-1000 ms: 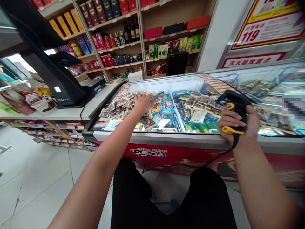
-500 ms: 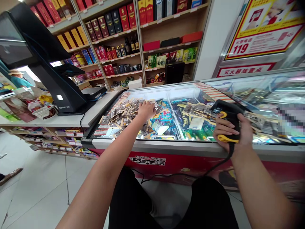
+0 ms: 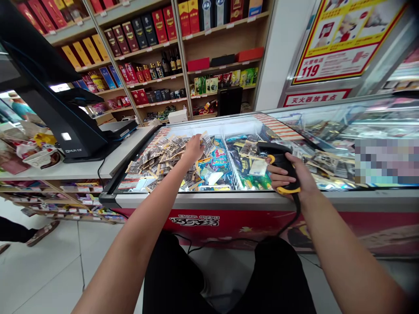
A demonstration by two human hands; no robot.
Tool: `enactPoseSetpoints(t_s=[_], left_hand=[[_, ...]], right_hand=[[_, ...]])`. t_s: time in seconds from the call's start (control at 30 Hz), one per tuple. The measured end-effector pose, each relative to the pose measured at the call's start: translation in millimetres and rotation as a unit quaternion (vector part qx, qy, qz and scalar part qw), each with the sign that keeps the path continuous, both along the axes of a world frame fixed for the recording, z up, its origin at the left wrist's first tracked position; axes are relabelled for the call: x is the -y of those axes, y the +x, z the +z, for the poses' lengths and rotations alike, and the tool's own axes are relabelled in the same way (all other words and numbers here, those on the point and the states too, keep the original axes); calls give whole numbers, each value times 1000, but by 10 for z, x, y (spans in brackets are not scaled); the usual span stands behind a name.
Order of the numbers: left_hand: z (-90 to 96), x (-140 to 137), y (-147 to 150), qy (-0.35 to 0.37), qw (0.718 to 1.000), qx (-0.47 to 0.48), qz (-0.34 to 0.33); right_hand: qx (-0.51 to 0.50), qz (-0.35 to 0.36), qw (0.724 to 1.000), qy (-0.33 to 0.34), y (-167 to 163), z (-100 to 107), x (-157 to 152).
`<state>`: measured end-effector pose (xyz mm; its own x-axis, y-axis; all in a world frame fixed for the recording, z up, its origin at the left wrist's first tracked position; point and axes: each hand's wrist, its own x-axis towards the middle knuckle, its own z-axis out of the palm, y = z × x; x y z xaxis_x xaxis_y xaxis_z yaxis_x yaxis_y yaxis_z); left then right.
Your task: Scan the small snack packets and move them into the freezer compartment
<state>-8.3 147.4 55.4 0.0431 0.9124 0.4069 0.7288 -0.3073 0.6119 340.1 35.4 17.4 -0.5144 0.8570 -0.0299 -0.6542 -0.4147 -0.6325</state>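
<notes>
My right hand (image 3: pixel 303 176) is wrapped around a black and yellow handheld barcode scanner (image 3: pixel 282 168), its cable hanging down from the grip. The scanner is above the front edge of a glass-topped freezer chest (image 3: pixel 196 200). My left hand (image 3: pixel 194 149) reaches over a heap of small clear-and-brown snack packets (image 3: pixel 157 159) lying on the freezer's glass. Its fingers are closed on one snack packet (image 3: pixel 206 140) that stands up from the heap; the fingertips are partly hidden.
A black checkout terminal (image 3: pixel 72 113) stands on a white counter (image 3: pixel 121 152) at the left. Shelves with boxed bottles (image 3: pixel 144 32) line the back. More packets (image 3: pixel 327 163) lie on the glass at the right. Another person's foot (image 3: pixel 42 233) is on the floor at far left.
The view has swung slightly right. My left hand's fingers have drawn together on a packet and lifted its edge. My right hand keeps the barcode scanner, now pointing more to the left.
</notes>
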Motion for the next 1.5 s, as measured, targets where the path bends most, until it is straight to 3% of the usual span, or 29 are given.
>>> enactPoseSetpoints(t_s=[0.13, 0.3, 0.57, 0.77, 1.07, 1.17, 1.27, 1.4, 1.5], left_hand=[[4, -31, 204, -26, 985, 160, -55], [-109, -110, 544, -22, 944, 320, -78], [-505, -111, 742, 35, 865, 500, 8], [-546, -135, 658, 51, 843, 534, 43], [-523, -100, 665, 47, 865, 497, 46], [-509, -85, 669, 40, 859, 508, 44], [-509, -60, 662, 39, 852, 520, 44], [-501, -12, 727, 32, 865, 501, 25], [-413, -23, 935, -13, 867, 497, 24]], right_hand=[[5, 3, 1000, 12, 1, 0, -4], [50, 27, 998, 33, -22, -20, -27], [163, 41, 984, 52, -157, -75, 8], [167, 26, 984, 55, -128, -87, 29], [149, 29, 987, 55, -147, -55, 58], [101, 23, 993, 55, -107, -53, 68], [-49, -35, 997, 52, -9, -81, 109], [-299, -158, 940, 39, 96, -155, 128], [-358, -192, 914, 9, 79, -178, 75]])
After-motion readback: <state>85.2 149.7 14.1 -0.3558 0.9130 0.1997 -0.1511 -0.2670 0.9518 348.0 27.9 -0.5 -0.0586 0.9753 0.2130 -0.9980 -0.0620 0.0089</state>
